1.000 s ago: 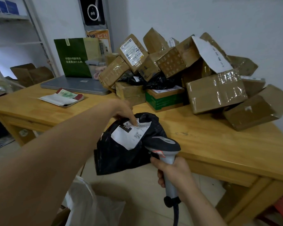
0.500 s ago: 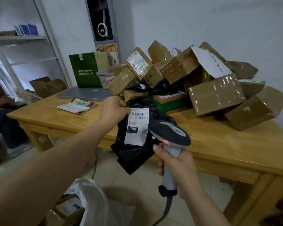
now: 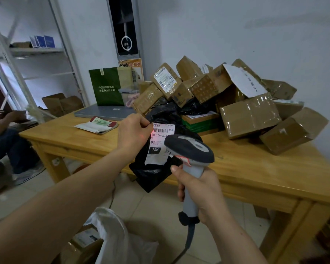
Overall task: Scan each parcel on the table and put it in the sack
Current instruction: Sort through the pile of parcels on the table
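My left hand [image 3: 134, 132] pinches the top of a black plastic parcel [image 3: 152, 174], which hangs in the air in front of the wooden table [image 3: 255, 174]. Its white label [image 3: 159, 143] faces me, and a red glow lies on the barcode. My right hand [image 3: 198, 189] grips the handle of a grey barcode scanner [image 3: 191, 147], whose head sits just right of the label. A white sack [image 3: 120, 239] stands open on the floor below, with a cardboard box inside. A heap of brown cardboard parcels [image 3: 250, 115] covers the table's far right.
A closed laptop [image 3: 103, 112], a green paper bag [image 3: 107, 86] and a booklet [image 3: 97, 125] lie on the table's left part. A seated person [image 3: 6, 130] is at the far left. White shelving [image 3: 27, 52] stands behind. The scanner cable hangs toward the floor.
The black parcel has been lifted off the table edge and turned upright so its label faces me. The scanner has risen to the label, and red light now falls on the barcode.
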### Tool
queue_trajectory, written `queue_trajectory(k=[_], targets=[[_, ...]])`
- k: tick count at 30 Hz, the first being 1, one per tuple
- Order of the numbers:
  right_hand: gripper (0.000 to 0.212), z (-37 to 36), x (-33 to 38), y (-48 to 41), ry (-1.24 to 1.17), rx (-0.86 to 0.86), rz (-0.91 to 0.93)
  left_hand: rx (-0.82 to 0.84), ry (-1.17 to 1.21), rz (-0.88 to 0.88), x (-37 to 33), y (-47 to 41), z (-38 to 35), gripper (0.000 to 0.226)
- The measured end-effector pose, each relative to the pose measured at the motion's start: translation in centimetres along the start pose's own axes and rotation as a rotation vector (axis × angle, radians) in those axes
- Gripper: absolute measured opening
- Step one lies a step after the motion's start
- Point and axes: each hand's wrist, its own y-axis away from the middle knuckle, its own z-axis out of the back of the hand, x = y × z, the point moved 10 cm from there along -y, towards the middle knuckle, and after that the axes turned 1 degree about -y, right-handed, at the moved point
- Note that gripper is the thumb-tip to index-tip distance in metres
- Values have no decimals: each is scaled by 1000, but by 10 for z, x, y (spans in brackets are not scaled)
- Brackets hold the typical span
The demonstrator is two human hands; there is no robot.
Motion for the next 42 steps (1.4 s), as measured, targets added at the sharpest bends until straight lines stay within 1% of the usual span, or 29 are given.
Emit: queue_trajectory(k=[11,20,26,28,32,36,39,42], targets=[[20,-2,3,2,12,1,22,-16,-26,-37,0,-1,9,11],[21,-8,4,3,52,9,38,-17,-38,-27,8,-1,13,10],[17,-20,-4,4,7,56,22,-11,-24,17,25,2,25,10],[19,-27,-11,4,20,80,-4,-24,0,96,49,7,39,9],[24,-53,-43,1,100,157,-95,-98,-7,351,131,32,80,8],[14,-93,-102,1,124,259,-290,-177,-68,571,221,85,123,16],[9,-122,-154,-4,126,282,-415,-162,-108,756,293,136,136,23],[8,-145,-207,-15,146,278,-504,-158,-184,869,352,180,144,20]])
